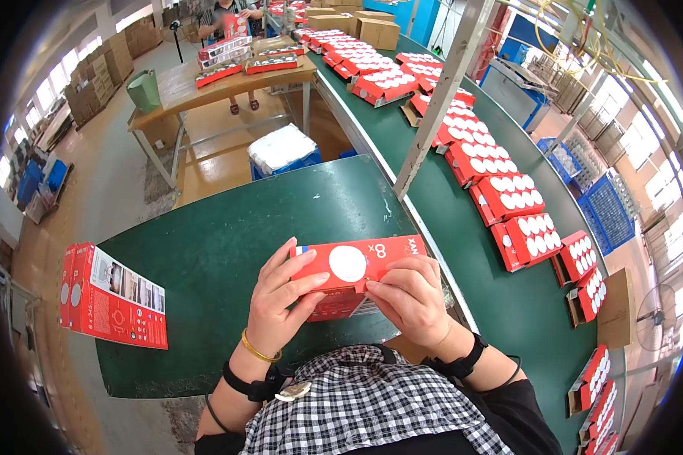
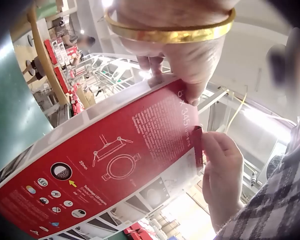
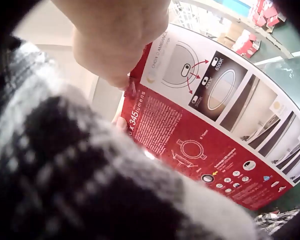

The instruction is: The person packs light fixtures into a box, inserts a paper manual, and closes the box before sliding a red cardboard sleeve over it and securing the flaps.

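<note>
A red cardboard box [image 1: 347,264] with a white circle and "8x" on its top end stands upright between both hands at the table's near side. My left hand [image 1: 277,294] grips the box's left part, fingers laid over the top end and thumb at the near edge. With thumb and fingertips, my right hand [image 1: 413,299] pinches a small tab at the near top edge. In the left wrist view, the printed side of the box [image 2: 105,160] shows lamp drawings and text. The right wrist view has the right fingers [image 3: 125,75] at the tab's corner. The box's far side is hidden.
Red boxes [image 1: 121,303] stand at the left edge of the green table [image 1: 205,220]. To the right, a green conveyor [image 1: 501,318] carries rows of red boxes with white discs [image 1: 531,239]. A metal post [image 1: 440,98] rises between them. Another person stands behind a wooden table [image 1: 182,91].
</note>
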`<move>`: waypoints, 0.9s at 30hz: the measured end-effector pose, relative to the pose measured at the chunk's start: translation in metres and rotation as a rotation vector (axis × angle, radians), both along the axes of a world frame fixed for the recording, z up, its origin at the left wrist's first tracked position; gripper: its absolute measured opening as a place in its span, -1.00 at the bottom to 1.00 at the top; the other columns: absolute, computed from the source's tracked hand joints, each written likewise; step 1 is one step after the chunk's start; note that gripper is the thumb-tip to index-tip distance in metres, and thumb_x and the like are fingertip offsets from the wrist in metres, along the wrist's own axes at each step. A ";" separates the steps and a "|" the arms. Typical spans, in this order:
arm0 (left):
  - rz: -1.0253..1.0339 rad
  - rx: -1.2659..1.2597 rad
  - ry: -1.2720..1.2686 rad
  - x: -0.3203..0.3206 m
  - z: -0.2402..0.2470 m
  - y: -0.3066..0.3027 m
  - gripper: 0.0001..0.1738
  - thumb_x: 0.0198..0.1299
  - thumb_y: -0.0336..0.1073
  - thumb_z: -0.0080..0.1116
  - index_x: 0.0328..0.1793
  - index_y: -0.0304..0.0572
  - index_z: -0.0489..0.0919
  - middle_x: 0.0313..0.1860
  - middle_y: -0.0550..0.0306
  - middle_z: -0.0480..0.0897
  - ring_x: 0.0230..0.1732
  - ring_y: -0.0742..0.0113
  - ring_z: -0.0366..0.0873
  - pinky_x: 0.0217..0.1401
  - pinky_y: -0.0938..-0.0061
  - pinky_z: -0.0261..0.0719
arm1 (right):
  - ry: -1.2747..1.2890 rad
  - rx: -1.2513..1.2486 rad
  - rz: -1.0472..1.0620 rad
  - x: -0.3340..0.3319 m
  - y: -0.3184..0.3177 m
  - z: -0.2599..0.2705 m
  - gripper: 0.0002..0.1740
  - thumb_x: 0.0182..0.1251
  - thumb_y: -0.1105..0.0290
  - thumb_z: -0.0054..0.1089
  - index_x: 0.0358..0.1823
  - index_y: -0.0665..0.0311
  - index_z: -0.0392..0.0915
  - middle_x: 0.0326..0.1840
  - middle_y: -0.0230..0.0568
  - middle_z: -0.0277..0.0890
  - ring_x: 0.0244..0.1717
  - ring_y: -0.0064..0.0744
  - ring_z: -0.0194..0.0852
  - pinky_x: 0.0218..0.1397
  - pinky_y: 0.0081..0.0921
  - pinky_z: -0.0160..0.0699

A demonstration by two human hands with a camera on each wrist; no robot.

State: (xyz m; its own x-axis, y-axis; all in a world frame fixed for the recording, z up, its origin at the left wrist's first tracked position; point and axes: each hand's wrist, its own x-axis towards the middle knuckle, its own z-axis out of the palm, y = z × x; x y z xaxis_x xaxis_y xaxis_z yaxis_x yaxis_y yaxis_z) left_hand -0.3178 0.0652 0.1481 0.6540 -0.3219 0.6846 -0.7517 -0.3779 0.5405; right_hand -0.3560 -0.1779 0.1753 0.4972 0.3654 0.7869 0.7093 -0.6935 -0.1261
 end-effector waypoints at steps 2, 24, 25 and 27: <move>-0.019 0.033 0.006 -0.003 0.002 0.001 -0.65 0.02 -0.47 0.45 -0.02 -0.07 0.73 0.27 0.01 0.62 0.47 -0.21 0.39 0.45 0.07 0.44 | 0.054 -0.019 -0.007 0.002 -0.002 -0.001 -0.58 -0.05 0.44 0.53 -0.08 0.20 0.67 -0.12 -0.32 0.53 0.00 -0.25 0.54 0.11 -0.23 0.45; -0.167 -0.266 1.004 -0.019 -0.178 0.051 0.15 0.05 -0.24 0.54 0.68 -0.15 0.03 0.60 -0.11 0.24 0.61 0.07 0.16 0.56 0.16 0.23 | 0.598 -0.094 -0.050 0.055 -0.035 0.034 -0.32 0.26 -0.13 0.32 0.23 0.21 0.57 -0.11 -0.07 0.62 -0.07 -0.03 0.62 0.06 -0.21 0.58; -0.200 -0.333 1.039 -0.026 -0.167 0.047 0.07 0.07 -0.24 0.52 0.64 -0.20 0.11 0.51 -0.08 0.34 0.52 0.12 0.28 0.51 0.22 0.29 | 0.746 -0.023 -0.061 0.060 -0.035 0.039 -0.37 0.31 -0.09 0.29 0.22 0.23 0.58 -0.08 -0.05 0.62 -0.01 0.00 0.61 0.10 -0.20 0.58; -0.252 -0.396 1.073 -0.027 -0.157 0.040 -0.01 0.09 -0.24 0.51 0.60 -0.24 0.19 0.42 -0.04 0.45 0.43 0.17 0.39 0.47 0.27 0.36 | 0.763 0.033 -0.059 0.075 -0.041 0.033 -0.39 0.34 -0.06 0.27 0.22 0.24 0.58 -0.07 -0.04 0.62 0.00 0.00 0.61 0.12 -0.21 0.57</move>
State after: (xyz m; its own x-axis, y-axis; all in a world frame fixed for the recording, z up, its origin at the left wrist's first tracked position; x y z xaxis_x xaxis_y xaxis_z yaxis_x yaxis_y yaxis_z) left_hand -0.3453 0.1052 -0.0084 0.9054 -0.4130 -0.0982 0.1316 0.0533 0.9899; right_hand -0.2807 -0.2189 0.2086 0.9251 0.3041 0.2274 0.3794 -0.7148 -0.5875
